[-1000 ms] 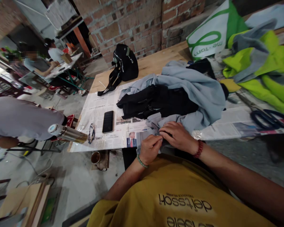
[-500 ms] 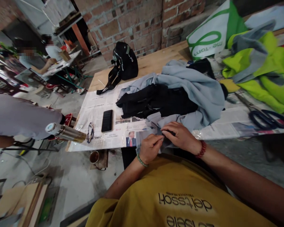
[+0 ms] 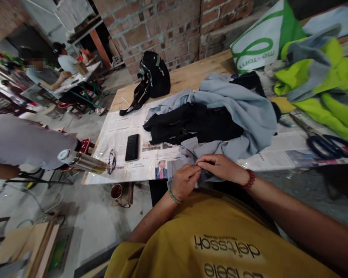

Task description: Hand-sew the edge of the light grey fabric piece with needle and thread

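My left hand is closed in a pinch at the near edge of the table, on a piece of grey cloth that spreads out from under it. Fingertips nearly meeting it, my right hand is also closed in a pinch; whatever sits between those fingers is too small to make out. The cloth runs on into a larger grey garment heaped beyond my hands. On top of that lies a black garment, loosely folded.
The newspaper-covered table bears a phone, glasses, a steel flask and a black bag. At right are dark-handled scissors, yellow-green clothing and a green-white bag. A person in grey sits at left.
My right hand has lowered slightly, its fingers drawing closer together against the left fingertips. The left hand stays nearly in place, and the view has shifted a little.
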`<state>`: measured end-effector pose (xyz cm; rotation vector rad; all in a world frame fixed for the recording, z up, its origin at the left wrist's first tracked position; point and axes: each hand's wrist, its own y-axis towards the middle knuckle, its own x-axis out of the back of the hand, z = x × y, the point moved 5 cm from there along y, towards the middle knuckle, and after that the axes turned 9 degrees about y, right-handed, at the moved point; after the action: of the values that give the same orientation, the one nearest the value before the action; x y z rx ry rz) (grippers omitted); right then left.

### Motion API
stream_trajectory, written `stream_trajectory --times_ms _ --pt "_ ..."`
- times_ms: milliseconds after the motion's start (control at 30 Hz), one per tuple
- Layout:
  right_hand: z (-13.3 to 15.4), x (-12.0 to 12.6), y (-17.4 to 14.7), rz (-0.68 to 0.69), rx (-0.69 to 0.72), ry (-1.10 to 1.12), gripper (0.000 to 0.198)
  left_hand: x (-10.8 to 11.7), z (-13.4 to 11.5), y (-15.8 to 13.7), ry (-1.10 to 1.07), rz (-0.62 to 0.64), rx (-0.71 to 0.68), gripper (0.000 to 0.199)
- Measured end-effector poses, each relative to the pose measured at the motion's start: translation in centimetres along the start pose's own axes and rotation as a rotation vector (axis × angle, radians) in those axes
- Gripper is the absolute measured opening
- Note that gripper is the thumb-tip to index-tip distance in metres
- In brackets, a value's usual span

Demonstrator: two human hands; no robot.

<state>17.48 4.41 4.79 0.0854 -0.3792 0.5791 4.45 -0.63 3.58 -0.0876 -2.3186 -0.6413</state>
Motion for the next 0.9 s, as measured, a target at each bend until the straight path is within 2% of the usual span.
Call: stream_trajectory --times_ms 100,200,400,667,900 --pt "-0.9 0.1 0.1 -0.028 -0.075 -0.036 0.033 0.2 -0.3 0.1 0.017 -0.033 -0.054 0.021" --pt "-0.9 -0.2 0.3 0.024 -0.079 -0.051 0.035 0.4 -0.6 0.1 0.072 -0.054 -0.108 0.022" --pt "-0.1 -0.9 0.2 0.142 -0.079 0.198 0.044 0.4 -0.8 -0.1 0.163 -0.047 -0.179 0.022" --pt "-0.9 -0.6 0.2 0.061 -0.119 0.356 0.034 0.2 -0.6 -0.1 0.137 -0.045 -0.166 0.021" --pt "-1.3 -0.4 0.2 0.008 -0.158 0.347 0.036 0.3 -0.4 -0.2 0.099 -0.059 -0.142 0.021"
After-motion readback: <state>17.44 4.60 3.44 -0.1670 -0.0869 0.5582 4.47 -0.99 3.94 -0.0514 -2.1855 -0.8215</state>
